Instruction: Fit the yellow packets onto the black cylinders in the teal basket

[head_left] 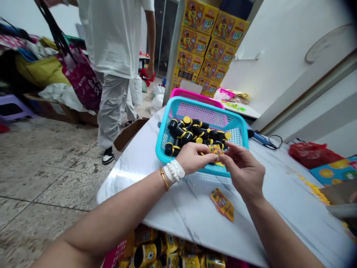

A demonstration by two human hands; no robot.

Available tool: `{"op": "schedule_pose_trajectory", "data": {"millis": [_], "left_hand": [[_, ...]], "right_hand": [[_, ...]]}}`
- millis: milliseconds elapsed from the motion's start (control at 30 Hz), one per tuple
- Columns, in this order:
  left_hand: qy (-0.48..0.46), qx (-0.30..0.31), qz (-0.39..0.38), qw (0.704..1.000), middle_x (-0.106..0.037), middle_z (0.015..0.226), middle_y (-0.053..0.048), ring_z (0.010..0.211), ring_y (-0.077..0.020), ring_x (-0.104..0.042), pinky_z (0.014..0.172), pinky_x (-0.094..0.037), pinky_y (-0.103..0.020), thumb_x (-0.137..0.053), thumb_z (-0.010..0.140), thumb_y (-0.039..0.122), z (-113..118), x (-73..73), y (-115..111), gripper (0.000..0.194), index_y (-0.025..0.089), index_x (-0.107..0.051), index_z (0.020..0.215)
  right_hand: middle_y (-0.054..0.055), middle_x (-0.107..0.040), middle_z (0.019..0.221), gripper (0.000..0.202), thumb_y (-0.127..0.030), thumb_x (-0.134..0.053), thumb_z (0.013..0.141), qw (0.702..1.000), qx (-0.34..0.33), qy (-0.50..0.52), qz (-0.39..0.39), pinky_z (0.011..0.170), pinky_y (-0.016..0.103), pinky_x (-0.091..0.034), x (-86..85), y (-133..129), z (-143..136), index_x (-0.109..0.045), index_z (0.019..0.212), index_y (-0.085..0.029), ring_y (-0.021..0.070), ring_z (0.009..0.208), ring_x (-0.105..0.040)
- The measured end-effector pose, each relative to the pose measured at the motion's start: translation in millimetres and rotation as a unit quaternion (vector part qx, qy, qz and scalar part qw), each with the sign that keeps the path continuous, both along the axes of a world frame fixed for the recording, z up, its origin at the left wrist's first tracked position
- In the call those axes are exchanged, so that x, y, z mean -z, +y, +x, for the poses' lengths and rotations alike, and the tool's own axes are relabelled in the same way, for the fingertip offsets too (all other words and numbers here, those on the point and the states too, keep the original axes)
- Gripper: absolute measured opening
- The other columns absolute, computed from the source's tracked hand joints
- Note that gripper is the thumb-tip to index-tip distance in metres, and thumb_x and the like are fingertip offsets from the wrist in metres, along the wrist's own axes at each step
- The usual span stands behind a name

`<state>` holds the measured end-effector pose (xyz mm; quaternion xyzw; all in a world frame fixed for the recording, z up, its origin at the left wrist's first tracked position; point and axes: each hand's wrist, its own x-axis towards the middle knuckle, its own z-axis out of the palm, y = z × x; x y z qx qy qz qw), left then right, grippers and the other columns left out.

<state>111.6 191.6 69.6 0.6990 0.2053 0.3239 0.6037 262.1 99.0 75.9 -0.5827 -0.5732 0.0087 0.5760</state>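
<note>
Over the near rim of a blue plastic basket, my two hands come together on a small yellow printed label. My left hand pinches it from the left between thumb and fingers. On its right side, my right hand grips it with thumb and fingertips. Inside the basket lie several small black bottles with yellow caps. A small pile of similar printed labels rests on the marble-patterned table, between my forearms.
Below the table's near edge stands a pink basket of yellow-labelled bottles. Behind the blue basket are another pink basket and stacked yellow cartons. A person in white stands at left. A red bag lies right.
</note>
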Motion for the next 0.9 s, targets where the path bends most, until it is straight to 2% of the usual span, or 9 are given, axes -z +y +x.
{"op": "schedule_pose_trajectory", "data": {"millis": [67,100,167,200,333,467,600,733,900], "left_hand": [[0.024,-0.006,0.028,0.999,-0.052,0.051,0.003,0.049,-0.0083,-0.047,0.048,-0.035,-0.020,-0.068,0.077,0.039,1,1.2,-1,0.029,0.015,-0.064,0.061],[0.037,-0.009,0.050,0.998,-0.051,0.050,0.003,0.049,-0.0084,-0.046,0.048,-0.035,-0.020,-0.068,0.077,0.038,1,2.3,-2,0.030,0.015,-0.062,0.058],[0.046,-0.035,0.083,0.995,-0.054,0.052,0.003,0.052,-0.0087,-0.047,0.050,-0.035,-0.020,-0.068,0.077,0.037,3,4.3,-5,0.029,0.015,-0.063,0.059],[0.039,-0.061,0.089,0.993,-0.056,0.056,0.002,0.054,-0.0090,-0.048,0.051,-0.036,-0.020,-0.067,0.078,0.038,4,5.0,-7,0.028,0.015,-0.064,0.061],[-0.010,-0.148,0.067,0.987,-0.060,0.063,0.000,0.057,-0.0096,-0.051,0.052,-0.039,-0.019,-0.061,0.084,0.043,5,3.1,-16,0.030,0.016,-0.066,0.071],[-0.017,-0.141,0.042,0.989,-0.059,0.059,0.000,0.053,-0.0097,-0.049,0.049,-0.039,-0.020,-0.060,0.085,0.045,5,0.4,-26,0.035,0.015,-0.070,0.071],[-0.033,-0.146,0.039,0.988,-0.068,0.070,-0.004,0.063,-0.0125,-0.058,0.057,-0.046,-0.021,-0.065,0.082,0.041,7,0.3,-33,0.029,0.015,-0.074,0.076],[-0.031,-0.171,0.036,0.984,-0.071,0.075,-0.005,0.066,-0.0137,-0.059,0.061,-0.049,-0.023,-0.068,0.081,0.042,8,1.4,-33,0.027,0.016,-0.075,0.077],[-0.009,-0.167,0.069,0.983,-0.070,0.076,-0.005,0.067,-0.0147,-0.060,0.063,-0.050,-0.025,-0.070,0.080,0.040,9,6.5,-31,0.023,0.018,-0.077,0.079]], "right_hand": [[0.001,-0.064,0.075,0.034,-0.038,-0.071,0.082,0.991,-0.029,0.110,-0.077,0.045,0.023,-0.045,4.4,1,3,-0.071,0.110,-0.019,0.0097,0.051,-0.052],[0.000,-0.062,0.068,0.031,-0.042,-0.071,0.082,0.981,-0.045,0.142,-0.122,0.041,0.021,-0.040,6.8,1,4,-0.072,0.099,-0.017,0.0083,0.046,-0.047],[-0.003,-0.053,0.053,0.033,-0.047,-0.070,0.081,0.968,-0.060,0.160,-0.182,0.037,0.020,-0.033,11.5,0,7,-0.068,0.074,-0.015,0.0073,0.042,-0.041],[-0.004,-0.048,0.049,0.037,-0.049,-0.070,0.080,0.968,-0.053,0.156,-0.187,0.037,0.020,-0.031,13.7,-1,9,-0.063,0.065,-0.016,0.0073,0.042,-0.039],[-0.004,-0.045,0.050,0.042,-0.052,-0.063,0.086,0.983,0.012,0.127,-0.134,0.038,0.022,-0.029,20.1,-3,13,-0.057,0.064,-0.018,0.0083,0.043,-0.037],[-0.004,-0.042,0.050,0.046,-0.053,-0.055,0.091,0.993,0.041,0.061,-0.091,0.042,0.024,-0.030,21.0,-5,11,-0.053,0.060,-0.019,0.0097,0.045,-0.037],[-0.002,-0.050,0.054,0.043,-0.046,-0.052,0.094,0.994,0.073,-0.049,-0.061,0.050,0.024,-0.036,20.2,-6,6,-0.057,0.062,-0.018,0.0111,0.052,-0.046],[-0.002,-0.055,0.055,0.038,-0.040,-0.054,0.095,0.987,0.111,-0.108,-0.042,0.052,0.025,-0.036,22.1,-6,6,-0.061,0.065,-0.018,0.0114,0.052,-0.049],[-0.001,-0.058,0.057,0.036,-0.036,-0.054,0.095,0.983,0.102,-0.153,-0.015,0.054,0.025,-0.037,23.8,-7,5,-0.060,0.064,-0.019,0.0119,0.053,-0.051]]}}
